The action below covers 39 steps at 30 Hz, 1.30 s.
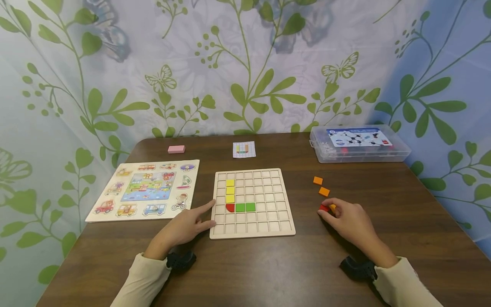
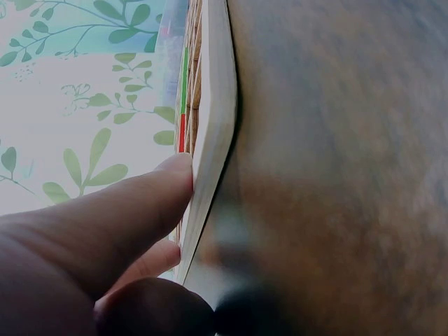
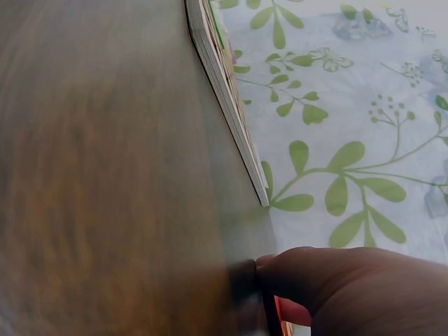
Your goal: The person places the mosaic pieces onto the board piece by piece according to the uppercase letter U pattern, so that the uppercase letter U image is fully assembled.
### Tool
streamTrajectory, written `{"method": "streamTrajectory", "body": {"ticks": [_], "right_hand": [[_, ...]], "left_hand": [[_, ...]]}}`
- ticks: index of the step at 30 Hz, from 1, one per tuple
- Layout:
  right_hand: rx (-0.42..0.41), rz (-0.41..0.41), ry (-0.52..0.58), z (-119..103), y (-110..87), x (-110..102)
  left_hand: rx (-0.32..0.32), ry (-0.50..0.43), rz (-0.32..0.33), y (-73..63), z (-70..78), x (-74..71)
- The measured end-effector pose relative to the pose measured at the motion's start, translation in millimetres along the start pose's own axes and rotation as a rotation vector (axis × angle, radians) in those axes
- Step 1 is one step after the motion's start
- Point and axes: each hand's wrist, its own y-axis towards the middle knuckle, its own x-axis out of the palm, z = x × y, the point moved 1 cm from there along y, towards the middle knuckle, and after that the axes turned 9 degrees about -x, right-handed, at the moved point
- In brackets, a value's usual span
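Observation:
A wooden grid board lies on the table. In its cells sit several yellow squares in a column, a red quarter-round piece and two green squares beside it. My left hand touches the board's left edge with extended index finger and thumb; the left wrist view shows the thumb against the board's side. Right of the board, my right hand pinches a red piece, its shape partly hidden by the fingers. An orange piece shows beside it, under the hand.
Two orange squares lie beyond my right hand. A pattern card and a pink block are at the back. A vehicle picture puzzle lies left, and a clear plastic case stands back right. A patterned curtain hangs behind the table.

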Motion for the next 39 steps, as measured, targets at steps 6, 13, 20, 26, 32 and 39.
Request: {"method": "streamTrajectory", "body": {"ticks": [6,13,20,26,32,39], "right_hand": [[-0.039,0.000,-0.020,-1,1.0,2],[-0.107,-0.011,-0.017,-2,1.1,6],[-0.165,-0.006,0.017,-3,1.6,9],[-0.175,-0.023,0.032,-7,2.7,10],[-0.199,-0.017,0.052,-10,3.8,12],[-0.236,-0.022,0.118,-18,8.4,19]], "left_hand": [[-0.001,-0.007,0.001,-0.5,-0.6,-0.2],[-0.006,-0.010,0.004,-0.4,-1.3,0.3],[-0.006,-0.009,0.002,0.2,-1.4,0.2],[-0.005,-0.014,-0.001,0.7,-1.9,0.3],[-0.008,-0.018,-0.006,1.4,-1.9,0.8],[-0.004,-0.017,-0.007,0.7,-1.3,0.7]]}}
